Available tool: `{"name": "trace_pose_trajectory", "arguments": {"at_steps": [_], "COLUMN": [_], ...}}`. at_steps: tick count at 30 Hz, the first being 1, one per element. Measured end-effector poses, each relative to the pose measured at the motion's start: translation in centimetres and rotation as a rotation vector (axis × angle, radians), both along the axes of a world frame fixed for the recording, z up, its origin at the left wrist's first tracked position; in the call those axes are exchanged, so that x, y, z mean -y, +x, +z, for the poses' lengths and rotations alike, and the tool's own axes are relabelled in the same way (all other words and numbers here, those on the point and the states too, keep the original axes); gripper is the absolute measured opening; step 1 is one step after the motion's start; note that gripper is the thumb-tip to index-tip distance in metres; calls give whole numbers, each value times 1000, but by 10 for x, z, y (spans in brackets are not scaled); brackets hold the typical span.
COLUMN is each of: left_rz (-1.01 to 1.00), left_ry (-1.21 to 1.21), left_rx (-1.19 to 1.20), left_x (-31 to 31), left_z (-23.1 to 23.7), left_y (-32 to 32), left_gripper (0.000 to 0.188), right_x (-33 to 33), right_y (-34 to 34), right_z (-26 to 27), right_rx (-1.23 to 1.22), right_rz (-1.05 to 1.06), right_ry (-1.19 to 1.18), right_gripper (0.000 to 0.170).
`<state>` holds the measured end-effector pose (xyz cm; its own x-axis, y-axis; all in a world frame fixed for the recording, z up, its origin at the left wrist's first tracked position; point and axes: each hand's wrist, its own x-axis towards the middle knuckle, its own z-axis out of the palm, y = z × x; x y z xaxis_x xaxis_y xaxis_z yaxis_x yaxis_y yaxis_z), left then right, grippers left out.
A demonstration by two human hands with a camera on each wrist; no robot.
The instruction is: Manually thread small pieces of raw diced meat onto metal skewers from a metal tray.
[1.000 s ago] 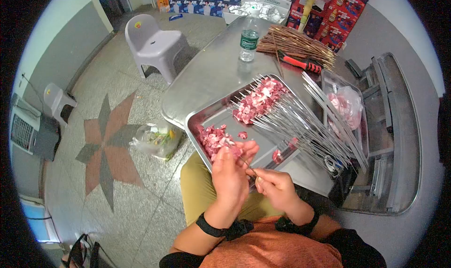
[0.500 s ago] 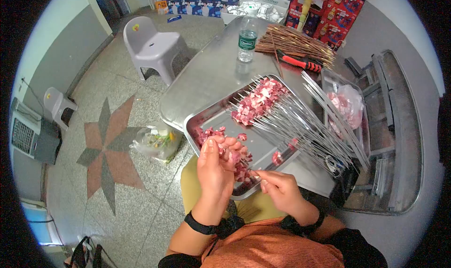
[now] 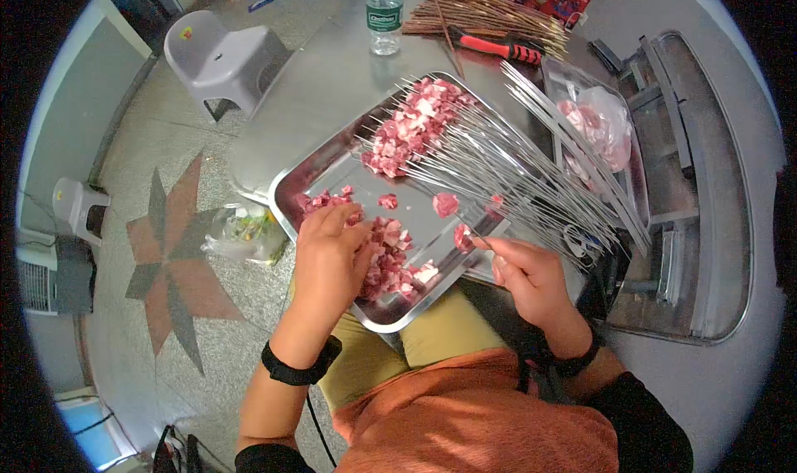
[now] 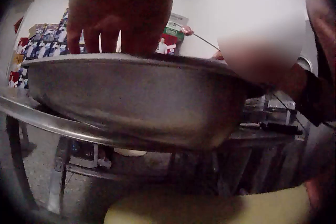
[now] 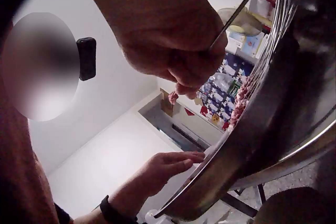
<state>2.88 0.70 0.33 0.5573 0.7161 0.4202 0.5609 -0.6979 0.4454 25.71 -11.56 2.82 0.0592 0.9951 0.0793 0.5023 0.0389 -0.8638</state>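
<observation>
Palm down, my left hand (image 3: 325, 261) rests its fingers on loose cut meat (image 3: 386, 261) at the near left of the metal tray (image 3: 282, 195). In the right wrist view, the left hand (image 5: 163, 174) reaches over the tray's rim with fingers fairly straight. My right hand (image 3: 535, 284) pinches a thin metal skewer (image 3: 470, 226) above the tray's right side. One meat piece (image 3: 446, 204) is on its tip, also visible in the left wrist view (image 4: 186, 30). Threaded meat (image 3: 415, 124) on many skewers (image 3: 515, 170) lies across the tray's far side.
A water bottle (image 3: 384, 21), brown sticks (image 3: 490, 17) and a red-black handled tool (image 3: 498, 48) stand or lie at the table's back. Bagged meat (image 3: 602, 129) sits in a second tray at right. Left, on the floor, are a chair (image 3: 220, 58) and a plastic bag (image 3: 245, 234).
My left hand has turned from palm up to palm down onto the loose meat. My right hand has moved right with the skewer, away from the left. The head view has shifted.
</observation>
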Motion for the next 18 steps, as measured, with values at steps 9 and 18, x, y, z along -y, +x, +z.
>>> {"name": "trace_pose_trajectory", "arguments": {"at_steps": [9,18], "left_rz": [-463,-101], "left_ry": [-117,-882], "left_rx": [-339,367], "left_x": [15,4], "left_z": [-22,-7], "left_y": [45,22], "left_gripper": [16,15], "right_x": [0,3], "right_y": [7,12], "right_z": [-8,-18], "right_rx": [-83,-117], "right_rz": [18,18], "right_ry": [38,32], "right_gripper": [36,35]}}
